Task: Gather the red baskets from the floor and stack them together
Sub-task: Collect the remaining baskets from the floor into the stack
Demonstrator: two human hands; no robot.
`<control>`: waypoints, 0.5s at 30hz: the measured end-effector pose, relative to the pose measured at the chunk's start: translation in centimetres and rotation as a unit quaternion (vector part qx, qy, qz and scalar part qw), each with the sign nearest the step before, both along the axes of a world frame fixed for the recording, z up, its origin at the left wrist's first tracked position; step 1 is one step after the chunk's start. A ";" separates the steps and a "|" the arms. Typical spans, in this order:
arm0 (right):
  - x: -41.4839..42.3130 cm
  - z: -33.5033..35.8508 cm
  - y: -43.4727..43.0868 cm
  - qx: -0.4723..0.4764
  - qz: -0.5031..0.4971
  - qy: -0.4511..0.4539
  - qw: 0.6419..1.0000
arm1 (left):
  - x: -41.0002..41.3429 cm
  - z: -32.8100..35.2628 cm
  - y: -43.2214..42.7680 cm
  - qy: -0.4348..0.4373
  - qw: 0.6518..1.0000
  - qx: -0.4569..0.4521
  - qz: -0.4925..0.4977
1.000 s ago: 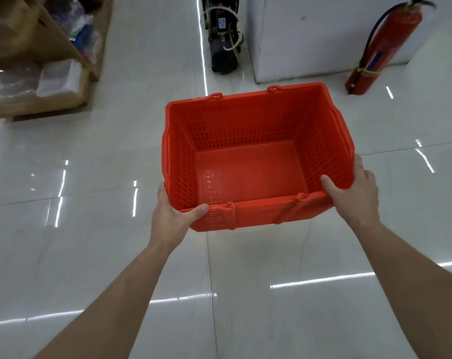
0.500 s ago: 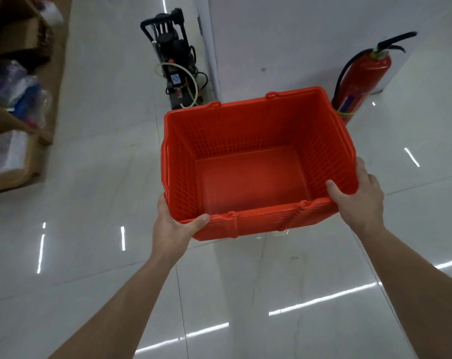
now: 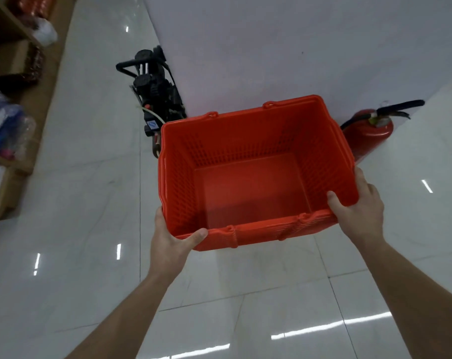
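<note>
Head view, lower centre: the left hand and the right hand each clamp a near corner of the empty red perforated plastic basket, held mid-frame above the glossy white tiled floor. It looks light and stiff with a smooth rim; corner grips suit it. Farther up, a black wheeled machine and a red fire extinguisher stand by the wall.

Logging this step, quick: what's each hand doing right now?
Left hand: closed on the red basket, near-left corner.
Right hand: closed on its near-right corner.
</note>
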State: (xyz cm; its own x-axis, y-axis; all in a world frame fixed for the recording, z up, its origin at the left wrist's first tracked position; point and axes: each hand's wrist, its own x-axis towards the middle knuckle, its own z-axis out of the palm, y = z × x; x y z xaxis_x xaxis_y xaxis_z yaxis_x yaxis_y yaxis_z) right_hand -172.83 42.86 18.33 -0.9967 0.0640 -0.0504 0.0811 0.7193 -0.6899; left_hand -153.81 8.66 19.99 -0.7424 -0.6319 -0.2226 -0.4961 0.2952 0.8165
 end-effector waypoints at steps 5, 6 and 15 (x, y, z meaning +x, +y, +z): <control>-7.6 -0.6 0.6 -0.008 0.006 0.000 1.000 | -7.6 0.0 0.5 0.011 1.000 0.008 -0.009; -8.6 -0.8 0.7 -0.010 0.009 0.002 1.000 | -8.6 -0.1 0.6 0.013 1.000 0.010 -0.010; -10.3 0.8 1.7 0.052 0.059 -0.049 0.996 | -9.5 0.6 1.2 -0.059 0.998 -0.007 -0.028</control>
State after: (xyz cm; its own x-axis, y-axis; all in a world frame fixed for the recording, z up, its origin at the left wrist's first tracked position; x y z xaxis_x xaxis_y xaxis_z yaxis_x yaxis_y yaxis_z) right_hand -183.14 44.52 19.15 -0.9883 -0.0438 -0.1464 0.0543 0.7947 -0.6045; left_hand -163.29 9.86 20.61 -0.7452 -0.5942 -0.3026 -0.5714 0.3351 0.7492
